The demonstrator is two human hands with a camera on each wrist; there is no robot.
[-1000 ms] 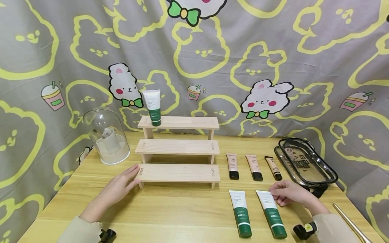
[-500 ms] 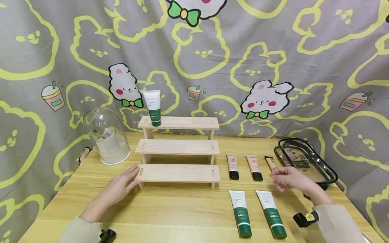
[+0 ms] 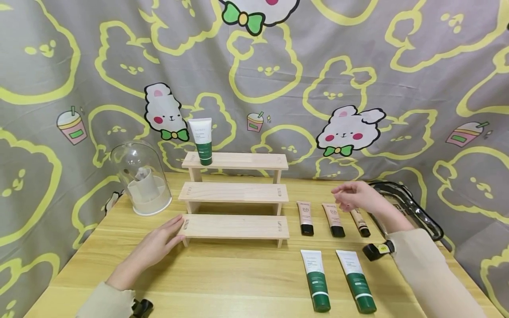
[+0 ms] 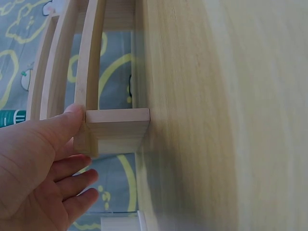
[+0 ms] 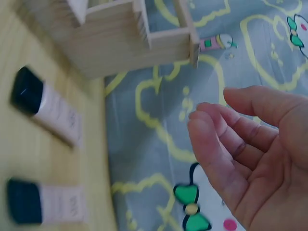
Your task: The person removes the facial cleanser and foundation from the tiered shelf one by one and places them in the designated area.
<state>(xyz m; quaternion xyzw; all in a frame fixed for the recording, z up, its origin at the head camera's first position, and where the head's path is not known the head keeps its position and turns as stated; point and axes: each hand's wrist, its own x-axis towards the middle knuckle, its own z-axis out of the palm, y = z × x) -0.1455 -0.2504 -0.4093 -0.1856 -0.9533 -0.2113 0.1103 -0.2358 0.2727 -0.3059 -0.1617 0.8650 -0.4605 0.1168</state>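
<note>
My left hand point(image 3: 156, 244) pinches the left end of the lowest tier of a three-step wooden display stand point(image 3: 234, 226). In the left wrist view the thumb lies on the plank's edge, the other fingers behind it. A white-and-green cream tube point(image 3: 202, 142) stands cap down on the top step, at its left. My right hand point(image 3: 359, 198) is raised with loosely bent fingers and nothing in them. It overlaps the tops of a pink BB cream tube point(image 3: 334, 221) and a slim beige tube point(image 3: 360, 223). Another pink BB cream tube point(image 3: 305, 219) lies to the left.
Two more white-and-green tubes point(image 3: 317, 281) lie at the front right. A clear zip pouch point(image 3: 415, 216) with black trim sits at the far right, partly behind the right arm. A glass dome point(image 3: 145, 183) on a white base stands left of the stand. A patterned curtain point(image 3: 278, 66) hangs behind.
My right hand has left the side of the right green tube and moved away from me, upward and left, over the smaller tubes. The left hand stays on the stand.
</note>
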